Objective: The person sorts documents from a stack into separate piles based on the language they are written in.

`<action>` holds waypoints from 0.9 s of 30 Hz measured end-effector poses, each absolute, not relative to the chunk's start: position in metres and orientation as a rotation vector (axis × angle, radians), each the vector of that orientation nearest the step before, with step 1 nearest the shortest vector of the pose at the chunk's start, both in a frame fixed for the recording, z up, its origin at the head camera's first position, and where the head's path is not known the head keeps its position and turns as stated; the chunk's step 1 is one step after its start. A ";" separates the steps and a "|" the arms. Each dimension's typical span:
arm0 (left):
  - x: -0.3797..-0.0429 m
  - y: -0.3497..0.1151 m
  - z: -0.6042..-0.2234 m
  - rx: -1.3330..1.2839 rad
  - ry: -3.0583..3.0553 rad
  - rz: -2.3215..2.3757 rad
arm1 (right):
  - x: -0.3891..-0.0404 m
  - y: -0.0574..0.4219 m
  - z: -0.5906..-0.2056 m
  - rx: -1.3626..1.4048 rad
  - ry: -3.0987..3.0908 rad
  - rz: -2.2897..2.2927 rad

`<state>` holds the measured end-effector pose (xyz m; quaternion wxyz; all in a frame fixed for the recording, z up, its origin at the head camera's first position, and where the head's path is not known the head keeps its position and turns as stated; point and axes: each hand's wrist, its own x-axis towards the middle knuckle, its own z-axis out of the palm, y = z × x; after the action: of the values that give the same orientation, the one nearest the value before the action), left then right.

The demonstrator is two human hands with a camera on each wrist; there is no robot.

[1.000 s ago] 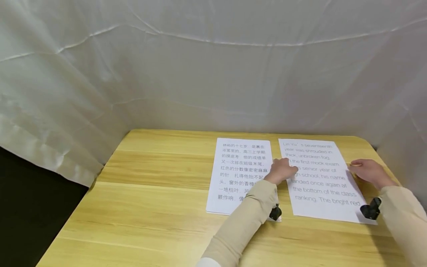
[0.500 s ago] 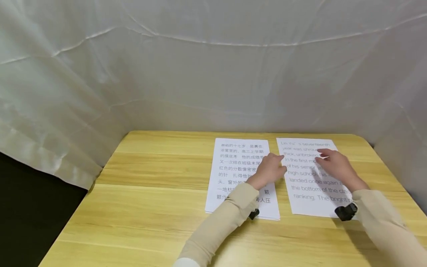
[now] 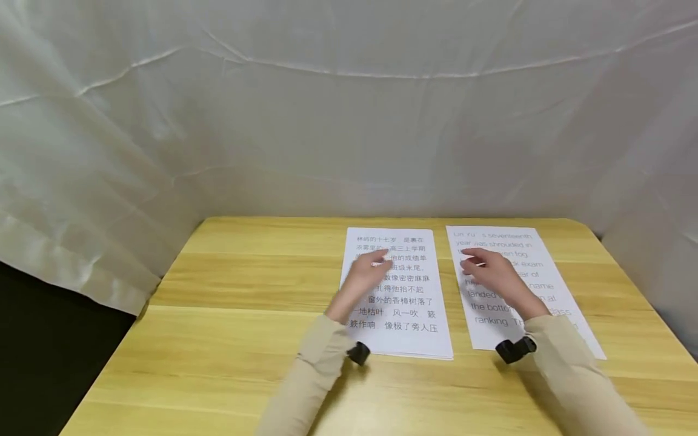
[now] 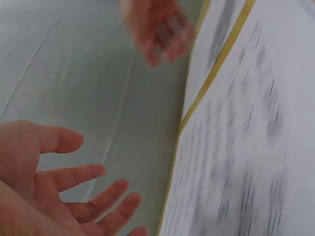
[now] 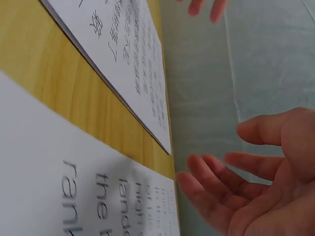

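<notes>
Two white printed sheets lie side by side on the wooden table. The left one, a thin stack of paper (image 3: 403, 339) with Chinese text, has my left hand (image 3: 364, 277) raised over its left side. Over the left part of the English-text paper (image 3: 545, 297) hovers my right hand (image 3: 493, 272). In the left wrist view the left hand's fingers (image 4: 74, 177) are spread and loosely bent, holding nothing. The right wrist view shows the right hand's fingers (image 5: 216, 187) relaxed, also with nothing in them.
The wooden table (image 3: 245, 284) reaches back to a pale hanging curtain (image 3: 327, 145). A narrow strip of table separates the two papers. Dark floor (image 3: 49, 351) shows past the table's left edge. A small black camera sits on each wrist.
My right hand has come off the English paper's right edge and moved left over it. My left hand has drawn left, away from the gap, across the Chinese stack. Both papers stay in place.
</notes>
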<state>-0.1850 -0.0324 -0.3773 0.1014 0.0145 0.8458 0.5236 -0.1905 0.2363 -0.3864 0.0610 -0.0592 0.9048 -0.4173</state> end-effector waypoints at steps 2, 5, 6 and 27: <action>-0.186 -0.058 -0.379 -0.024 2.453 1.660 | -0.192 0.232 -0.391 -0.186 2.744 -1.262; -0.187 -0.091 -0.384 -0.132 2.386 1.788 | -0.194 0.226 -0.399 -0.181 2.765 -1.267; -0.187 -0.100 -0.386 -0.157 2.358 1.818 | -0.194 0.224 -0.402 -0.178 2.768 -1.270; -0.206 -0.116 -0.420 -0.238 2.319 1.727 | -0.211 0.206 -0.421 -0.024 2.646 -1.250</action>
<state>-0.2055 -0.1160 -0.4205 0.1198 -0.0814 0.7936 0.5910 -0.2112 0.2060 -0.4213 0.1074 -0.0080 0.8989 -0.4246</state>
